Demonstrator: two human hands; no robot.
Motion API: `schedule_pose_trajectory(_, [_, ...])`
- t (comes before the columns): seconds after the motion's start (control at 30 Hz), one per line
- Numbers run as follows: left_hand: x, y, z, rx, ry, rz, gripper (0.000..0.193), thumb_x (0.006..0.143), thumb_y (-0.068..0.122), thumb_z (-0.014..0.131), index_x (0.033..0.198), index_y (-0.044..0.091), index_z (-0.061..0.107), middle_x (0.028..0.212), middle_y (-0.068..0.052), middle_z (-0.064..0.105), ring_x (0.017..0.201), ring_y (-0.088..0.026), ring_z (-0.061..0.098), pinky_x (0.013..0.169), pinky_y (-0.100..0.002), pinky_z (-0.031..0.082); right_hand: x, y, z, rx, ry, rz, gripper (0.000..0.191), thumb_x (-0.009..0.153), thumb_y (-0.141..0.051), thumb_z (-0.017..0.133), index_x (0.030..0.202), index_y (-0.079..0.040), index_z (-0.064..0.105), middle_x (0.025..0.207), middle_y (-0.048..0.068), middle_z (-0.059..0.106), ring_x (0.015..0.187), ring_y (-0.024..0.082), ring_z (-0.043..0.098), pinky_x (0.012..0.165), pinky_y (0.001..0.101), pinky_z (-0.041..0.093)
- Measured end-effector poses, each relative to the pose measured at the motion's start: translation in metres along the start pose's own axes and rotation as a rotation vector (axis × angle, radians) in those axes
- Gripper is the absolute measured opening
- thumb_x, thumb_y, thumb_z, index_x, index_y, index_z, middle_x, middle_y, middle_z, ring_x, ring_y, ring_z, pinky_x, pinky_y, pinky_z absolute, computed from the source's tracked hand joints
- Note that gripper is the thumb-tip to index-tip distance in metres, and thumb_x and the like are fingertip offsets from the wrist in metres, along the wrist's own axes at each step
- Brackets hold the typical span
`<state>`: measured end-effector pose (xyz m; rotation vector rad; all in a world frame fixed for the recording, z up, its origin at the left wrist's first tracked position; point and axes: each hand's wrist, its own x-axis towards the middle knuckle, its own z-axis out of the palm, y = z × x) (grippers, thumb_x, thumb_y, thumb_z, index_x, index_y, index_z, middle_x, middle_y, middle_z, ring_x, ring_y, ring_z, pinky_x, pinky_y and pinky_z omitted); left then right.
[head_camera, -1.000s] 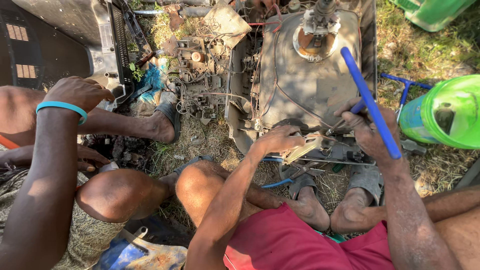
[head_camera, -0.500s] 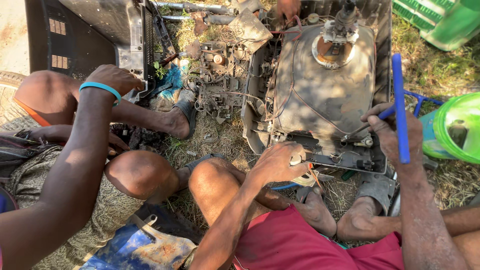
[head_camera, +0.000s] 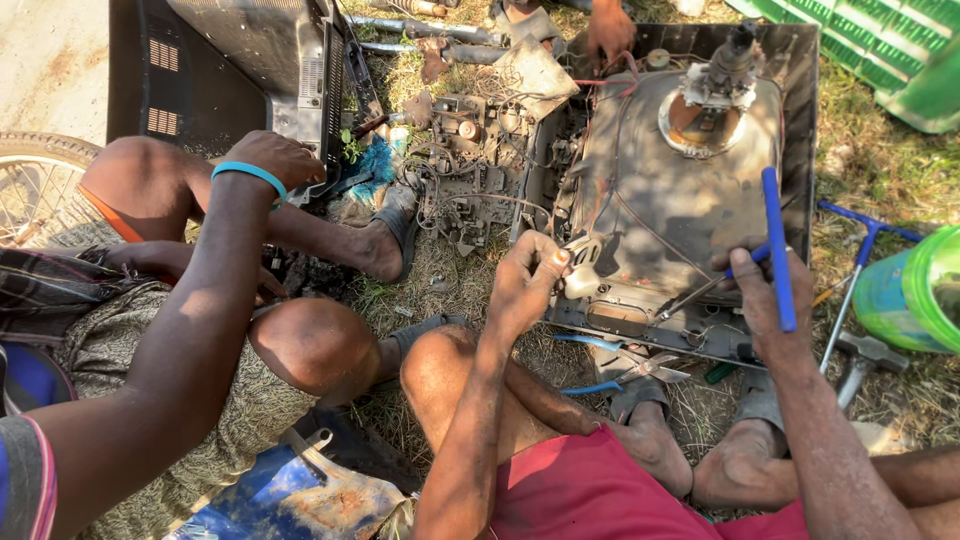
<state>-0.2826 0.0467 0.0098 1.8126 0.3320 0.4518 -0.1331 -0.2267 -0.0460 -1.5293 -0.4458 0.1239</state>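
I crouch over a dismantled television, its grey picture tube (head_camera: 680, 190) lying face down in a dark frame. My left hand (head_camera: 525, 285) pinches a small pale part (head_camera: 580, 282) at the tube's near left corner. My right hand (head_camera: 765, 295) grips a screwdriver by its blue handle (head_camera: 775, 245); the metal shaft points left and down onto the tube's near edge. Blue-handled pliers (head_camera: 610, 375) lie on the ground between my feet.
A co-worker's arm with a blue wristband (head_camera: 250, 172) rests on a knee at left, beside the black television housing (head_camera: 250, 60). A circuit board (head_camera: 470, 150) lies on the grass. Another person's hand (head_camera: 610, 30) is at the top. Green bucket (head_camera: 915, 295), hammer (head_camera: 860, 355), bicycle wheel (head_camera: 40, 170).
My left hand has risen from the frame's lower edge to the pale part. My right hand has swung the blue handle from slanted to nearly upright. The view has shifted.
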Motion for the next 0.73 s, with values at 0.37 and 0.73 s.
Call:
schedule_pose_trajectory(0.37, [0.022,-0.055,0.064,-0.399,-0.248,-0.037,0.029,0.111,0.028,0.057,0.106,0.002,0.069,0.078,0.001,0.063,0.072,-0.008,0.054,0.065,-0.025,0.044,0.023,0.072,0.002,0.274,0.164,0.325,0.021,0.109,-0.022,0.060,0.119,-0.003,0.060,0.104,0.012,0.071,0.092,0.021,0.072,0.073,0.0349,0.061])
schedule_pose_trajectory(0.73, [0.023,-0.052,0.079,-0.929,-0.175,-0.254,0.024,0.110,0.029,0.058,0.103,0.006,0.062,0.074,0.003,0.055,0.063,-0.008,0.046,0.057,-0.024,0.040,0.016,0.130,-0.018,0.140,0.311,0.715,0.039,0.104,-0.020,0.064,0.131,0.006,0.054,0.118,0.014,0.063,0.107,0.031,0.068,0.084,0.0437,0.066])
